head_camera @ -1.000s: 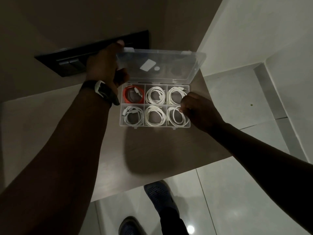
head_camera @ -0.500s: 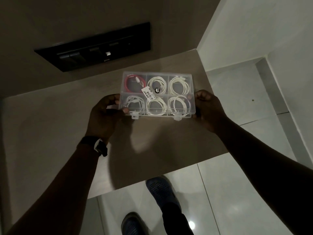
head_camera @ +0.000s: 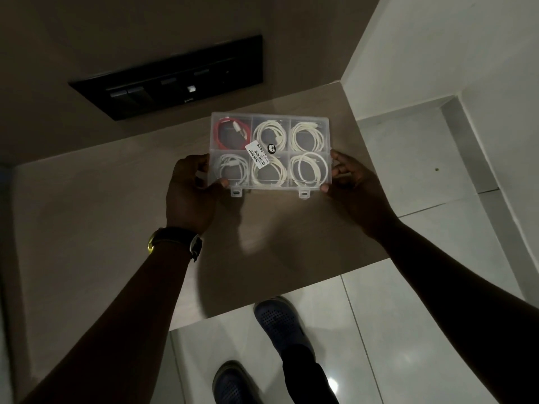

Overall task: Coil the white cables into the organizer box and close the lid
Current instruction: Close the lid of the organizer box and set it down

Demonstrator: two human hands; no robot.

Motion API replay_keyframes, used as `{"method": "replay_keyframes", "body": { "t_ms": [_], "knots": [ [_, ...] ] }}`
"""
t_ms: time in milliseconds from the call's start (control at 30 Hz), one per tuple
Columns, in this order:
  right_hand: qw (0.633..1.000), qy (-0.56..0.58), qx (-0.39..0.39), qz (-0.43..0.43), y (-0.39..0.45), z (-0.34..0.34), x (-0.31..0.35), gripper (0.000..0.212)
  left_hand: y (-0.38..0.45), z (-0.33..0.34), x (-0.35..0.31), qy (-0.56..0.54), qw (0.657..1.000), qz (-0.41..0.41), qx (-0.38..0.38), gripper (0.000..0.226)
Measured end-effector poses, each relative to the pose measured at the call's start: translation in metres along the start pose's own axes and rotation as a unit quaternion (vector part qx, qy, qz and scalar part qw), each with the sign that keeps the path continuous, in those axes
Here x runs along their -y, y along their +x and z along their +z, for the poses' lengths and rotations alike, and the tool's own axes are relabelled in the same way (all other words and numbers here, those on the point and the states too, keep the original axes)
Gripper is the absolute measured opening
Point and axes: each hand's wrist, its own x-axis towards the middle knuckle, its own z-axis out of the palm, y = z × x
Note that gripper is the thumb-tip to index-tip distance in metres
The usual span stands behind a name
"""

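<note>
Organizer box (head_camera: 269, 151) sits on the worktop (head_camera: 116, 214) between both hands, long axis running hand to hand, lid (head_camera: 271, 119) down flat. Left hand (head_camera: 189, 193) and right hand (head_camera: 354, 189) equally near; fingers (head_camera: 201, 164) curled narrow against each short end, thumbs at the near corners. Two front latches (head_camera: 236, 192) project just inboard of the thumbs, apparently not yet pressed. Beyond the fingers, white cables (head_camera: 306, 135) lie coiled in their compartments, with a red cable (head_camera: 230, 132) farthest left

white cables (head_camera: 309, 168), red cable (head_camera: 230, 135), clear organizer box (head_camera: 269, 119)
</note>
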Motion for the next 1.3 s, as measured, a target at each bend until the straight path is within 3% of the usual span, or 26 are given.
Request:
{"method": "replay_keyframes", "body": {
  "t_ms": [100,200,333,500,1000,1167,1300],
  "knots": [
    [0.998,-0.055,-0.006,-0.024,0.000,0.001,0.000,0.054,0.000,0.000,0.007,0.019,0.999,0.030,-0.018,0.055],
    [0.988,-0.139,-0.024,-0.059,-0.001,0.005,-0.003,0.059,0.002,0.000,0.010,0.008,0.999,0.041,0.034,0.063],
    [0.970,-0.228,-0.014,-0.081,0.001,0.008,-0.007,0.064,-0.001,0.002,0.013,0.015,0.995,0.060,0.077,0.059],
    [0.975,-0.204,-0.010,-0.090,-0.005,0.018,0.002,0.077,-0.011,0.003,0.010,0.008,0.993,0.092,0.072,0.074],
    [0.940,-0.331,-0.015,-0.086,0.000,0.032,-0.010,0.081,-0.008,0.009,0.020,0.170,0.963,0.207,0.010,0.065],
    [0.931,-0.351,-0.020,-0.100,0.007,0.034,-0.007,0.073,-0.008,0.013,0.005,0.223,0.957,0.182,0.026,0.066],
    [0.937,-0.332,-0.008,-0.110,0.008,0.029,-0.009,0.076,-0.003,0.004,0.000,0.195,0.963,0.177,0.053,0.067]
  ]
}}
